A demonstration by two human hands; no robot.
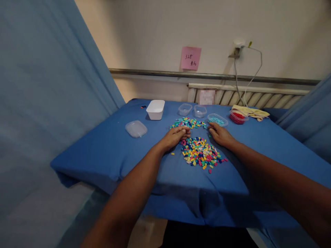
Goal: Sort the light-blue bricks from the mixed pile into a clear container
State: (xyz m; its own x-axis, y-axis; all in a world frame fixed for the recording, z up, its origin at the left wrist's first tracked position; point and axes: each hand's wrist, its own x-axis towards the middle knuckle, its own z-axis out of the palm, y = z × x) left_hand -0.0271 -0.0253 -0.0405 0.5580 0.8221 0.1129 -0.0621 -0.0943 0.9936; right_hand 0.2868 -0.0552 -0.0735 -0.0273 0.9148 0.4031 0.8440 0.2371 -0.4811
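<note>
Small plastic bricks of mixed colours lie in two heaps: a nearer heap (200,153) and a farther, mostly turquoise heap (187,122). Between them, at the left side, is my left hand (177,136); its fingers are curled in and whatever they hold is hidden. My right hand (219,134) is at the right end of the farther heap, just in front of a clear tub with turquoise bricks (217,120). Its fingers are bent together, and I cannot make out anything between them. A single yellow brick (172,154) lies left of the nearer heap.
Behind the heaps stand two clear tubs (185,109) and a white bin (155,111). A clear lid (136,128) lies at the left. On the right are a tub of red pieces (238,117) and a yellow cloth (252,112). Blue cloth (103,148) covers the table.
</note>
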